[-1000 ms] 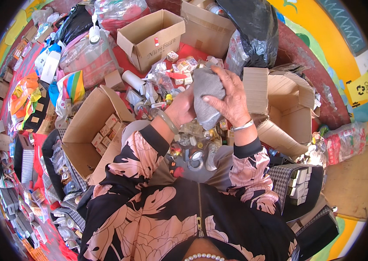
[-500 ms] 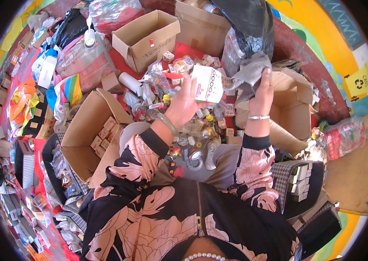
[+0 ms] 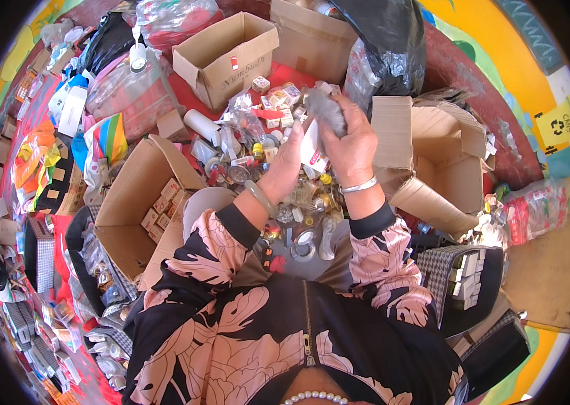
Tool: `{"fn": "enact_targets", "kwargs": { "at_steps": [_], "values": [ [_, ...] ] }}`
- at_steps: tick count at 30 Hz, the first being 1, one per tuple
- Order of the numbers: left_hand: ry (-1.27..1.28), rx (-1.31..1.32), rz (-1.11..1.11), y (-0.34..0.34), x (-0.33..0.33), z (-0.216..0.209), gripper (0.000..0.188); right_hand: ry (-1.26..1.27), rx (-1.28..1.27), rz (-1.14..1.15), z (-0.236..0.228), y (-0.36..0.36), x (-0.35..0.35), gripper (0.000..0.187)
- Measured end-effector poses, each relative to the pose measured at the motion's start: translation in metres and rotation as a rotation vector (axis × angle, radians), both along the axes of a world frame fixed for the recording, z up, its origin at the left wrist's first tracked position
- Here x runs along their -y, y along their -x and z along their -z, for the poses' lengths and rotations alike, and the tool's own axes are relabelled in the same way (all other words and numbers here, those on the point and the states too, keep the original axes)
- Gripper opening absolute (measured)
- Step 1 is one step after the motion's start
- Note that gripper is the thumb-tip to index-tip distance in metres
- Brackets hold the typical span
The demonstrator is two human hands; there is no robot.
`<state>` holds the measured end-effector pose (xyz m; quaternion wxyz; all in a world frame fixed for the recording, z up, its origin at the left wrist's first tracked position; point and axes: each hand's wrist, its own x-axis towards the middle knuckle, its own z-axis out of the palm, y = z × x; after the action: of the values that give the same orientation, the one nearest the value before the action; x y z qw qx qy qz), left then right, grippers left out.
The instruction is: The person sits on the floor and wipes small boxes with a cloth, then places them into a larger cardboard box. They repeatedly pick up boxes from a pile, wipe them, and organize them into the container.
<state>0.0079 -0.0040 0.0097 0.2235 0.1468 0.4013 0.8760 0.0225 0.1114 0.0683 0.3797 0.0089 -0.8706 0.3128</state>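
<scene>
My left hand (image 3: pixel 285 165) grips a small white box (image 3: pixel 312 148) with pink print, held up over a heap of small bottles and packs. A crumpled grey cloth (image 3: pixel 326 111) is bunched in my right hand (image 3: pixel 352 145), whose fingers curl round it. Cloth and right hand lie against the box and cover much of it. Beneath my hands, the heap (image 3: pixel 305 199) mixes clear bottles, yellow-capped vials and plastic pieces. Just beyond them is a cluster of small white-and-red boxes (image 3: pixel 278 101).
Open cardboard boxes stand at the left (image 3: pixel 123 223), at the far side (image 3: pixel 231 61) and at the right (image 3: pixel 443 162). The left one holds small boxes. A checked bin (image 3: pixel 464 283) with white boxes sits at lower right. A black plastic bag (image 3: pixel 393 47) stands at the back.
My right hand has come left and inward, bringing the grey cloth from beside the black bag onto the white box. The box has turned and is now mostly covered.
</scene>
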Motion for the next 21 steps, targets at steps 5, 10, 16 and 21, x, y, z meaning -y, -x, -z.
{"fn": "enact_targets", "kwargs": {
  "at_steps": [5,10,16,21],
  "values": [
    [0.161,-0.163,0.058,0.000,0.001,-0.007,0.083,0.622,0.101,0.054,-0.011,0.007,-0.022,0.040],
    [-0.040,-0.212,0.017,0.002,0.003,-0.014,0.098,1.316,-0.194,-0.411,-0.027,-0.004,-0.087,0.059],
    [0.090,-0.295,0.139,0.004,0.007,-0.007,0.082,0.049,0.070,-0.516,-0.033,-0.018,-0.035,0.041],
    [0.129,-0.402,0.144,0.002,0.011,-0.005,0.081,0.358,0.311,-0.419,-0.022,-0.007,-0.034,0.034]
  ]
}}
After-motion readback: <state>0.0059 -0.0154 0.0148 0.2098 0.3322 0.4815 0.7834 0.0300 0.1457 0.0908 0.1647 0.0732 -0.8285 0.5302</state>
